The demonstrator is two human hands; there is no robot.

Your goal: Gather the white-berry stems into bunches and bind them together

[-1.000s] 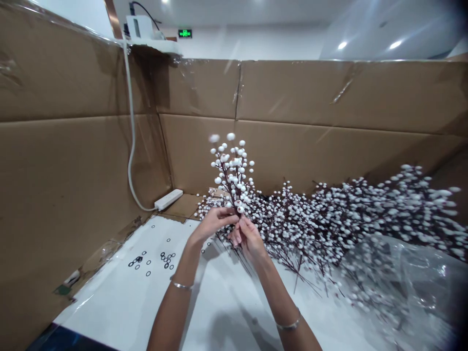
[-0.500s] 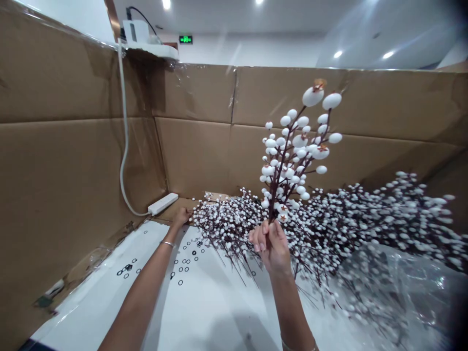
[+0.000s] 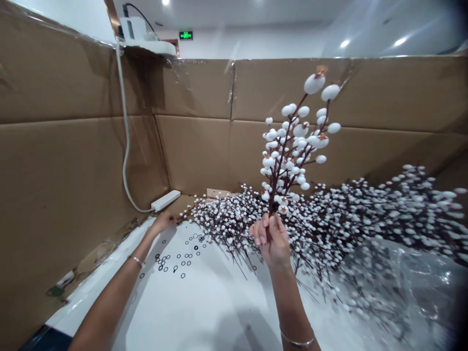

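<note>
My right hand (image 3: 272,239) is closed around the stems of a bunch of artificial white berry branches (image 3: 288,156). The bunch stands upright in front of me, above a wide pile of similar branches (image 3: 234,219). Some of its larger berries have orange-brown star-shaped tips. At the pile's left end my left hand (image 3: 164,223) is pinched shut on the dark stem of another berry branch (image 3: 185,213), whose far part merges with the pile. Several small black rings (image 3: 183,263) lie scattered on the white surface (image 3: 175,317) near my left forearm.
Cardboard walls (image 3: 197,156) enclose the left and back. A white power strip (image 3: 166,200) lies in the far left corner, its cable running up to a shelf (image 3: 157,47). Clear plastic wrap (image 3: 420,278) covers part of the pile at the right.
My left hand has moved left and slightly toward me, away from the pile's edge, drawing a branch stem out with it. My right hand keeps holding the bunch in nearly the same place.
</note>
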